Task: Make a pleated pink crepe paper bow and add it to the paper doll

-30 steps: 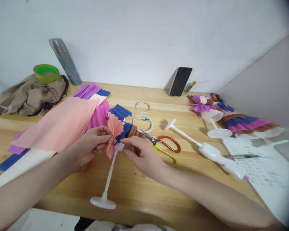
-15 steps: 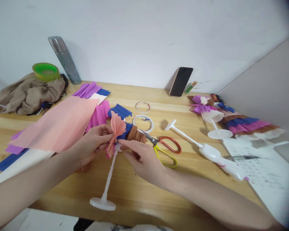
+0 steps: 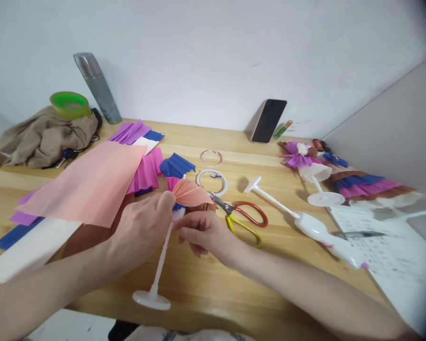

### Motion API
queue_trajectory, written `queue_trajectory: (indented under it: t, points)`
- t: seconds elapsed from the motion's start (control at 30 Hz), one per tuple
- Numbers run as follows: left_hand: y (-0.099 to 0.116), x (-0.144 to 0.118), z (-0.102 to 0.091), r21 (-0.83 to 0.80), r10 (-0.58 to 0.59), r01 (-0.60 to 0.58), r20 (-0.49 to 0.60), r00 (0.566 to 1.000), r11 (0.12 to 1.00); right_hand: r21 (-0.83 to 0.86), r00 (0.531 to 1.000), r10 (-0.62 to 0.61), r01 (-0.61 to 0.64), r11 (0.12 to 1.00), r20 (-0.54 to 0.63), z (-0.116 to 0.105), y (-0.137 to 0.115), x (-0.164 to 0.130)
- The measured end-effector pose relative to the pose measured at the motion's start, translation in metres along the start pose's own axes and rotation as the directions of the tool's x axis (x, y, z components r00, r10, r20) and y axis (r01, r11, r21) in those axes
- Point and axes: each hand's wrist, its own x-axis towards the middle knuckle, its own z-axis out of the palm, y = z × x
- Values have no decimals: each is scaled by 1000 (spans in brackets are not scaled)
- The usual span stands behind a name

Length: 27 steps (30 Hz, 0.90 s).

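Observation:
My left hand (image 3: 147, 227) is closed on the gathered end of a pleated peach crepe paper piece (image 3: 193, 192), which fans out to the right. Behind it peek a pink pleat (image 3: 171, 183) and some dark blue paper, at the top of a white plastic stand (image 3: 159, 265) with a round base. From the other side, my right hand (image 3: 204, 232) has thumb and forefinger drawn together at the stand's upper end; what is between the fingertips is hidden. Scissors (image 3: 229, 207) with one red and one yellow handle lie just beyond that hand.
Crepe paper sheets (image 3: 92, 182) cover the left side. Tape rolls (image 3: 226, 184) lie mid-table. At right are a white doll-like form on a stand (image 3: 312, 227), finished-looking paper dresses (image 3: 372, 182) and a written sheet with a pen. A phone (image 3: 270, 121) and flask (image 3: 99, 87) stand behind.
The peach fan has swung from upright to leaning right, and my left hand has turned over with its back showing. My right fingers have drawn slightly down and curled.

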Motion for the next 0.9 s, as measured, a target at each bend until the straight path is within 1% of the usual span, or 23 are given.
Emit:
queue_trajectory:
  t: [0.03, 0.1, 0.17, 0.23, 0.3, 0.37, 0.43, 0.47, 0.53, 0.57, 0.63, 0.67, 0.7, 0.73, 0.77, 0.8, 0.83, 0.87, 0.9]
  points:
    - [4, -1, -1, -20, -10, 10, -14, 1000, 1000, 32, 1000, -9, 9, 999, -6, 0, -1, 0]
    - [13, 0, -4, -80, -67, 65, -21, 998, 995, 78, 999, -47, 48, 996, -24, -1, -1, 0]
    - [21, 4, -6, -195, -127, 131, 36, 991, 972, 103, 996, -85, 87, 991, -23, -1, -2, 1]
    - [24, 10, -8, -343, -199, 240, 149, 969, 908, 122, 994, -103, 104, 987, -21, 0, -2, 0]
    - [24, 16, -9, -464, -279, 368, 251, 927, 806, 138, 993, -109, 115, 984, -50, 0, -4, -1]
    - [21, 21, -9, -547, -355, 505, 364, 861, 667, 156, 987, -122, 137, 978, -101, 0, -6, -2]
    - [17, 24, -7, -589, -381, 609, 476, 793, 532, 192, 981, -146, 168, 967, -125, 0, -8, -3]
    - [16, 24, -6, -598, -375, 639, 519, 769, 484, 212, 981, -157, 179, 961, -118, -1, -9, -3]
    - [13, 23, -3, -604, -348, 668, 571, 744, 435, 208, 979, -177, 194, 959, -97, -2, -10, -3]
    - [12, 22, -1, -603, -337, 675, 587, 736, 425, 165, 978, -190, 203, 965, -92, -2, -10, -4]
    - [10, 20, 1, -599, -327, 681, 600, 730, 422, -5, 960, -245, 247, 969, -134, -3, -12, -6]
    - [10, 19, 3, -597, -330, 679, 596, 732, 427, -128, 934, -310, 290, 948, -176, -4, -13, -8]
    - [10, 18, 3, -596, -337, 675, 588, 736, 435, -267, 890, -407, 348, 899, -207, -5, -14, -10]
    - [9, 17, 4, -594, -345, 672, 579, 739, 443, -410, 827, -523, 412, 814, -208, -6, -15, -12]
    - [9, 16, 5, -589, -353, 671, 573, 740, 450, -539, 749, -639, 470, 699, -177, -7, -16, -15]
    - [10, 15, 5, -585, -360, 672, 570, 739, 453, -639, 664, -738, 518, 569, -118, -8, -17, -16]
    - [10, 14, 5, -582, -364, 673, 568, 738, 457, -701, 587, -808, 557, 446, -48, -9, -17, -17]
    - [10, 14, 5, -579, -364, 673, 568, 738, 460, -728, 528, -849, 585, 358, 6, -10, -17, -18]
    - [9, 13, 5, -578, -363, 671, 567, 739, 464, -736, 496, -867, 600, 314, 35, -11, -16, -17]
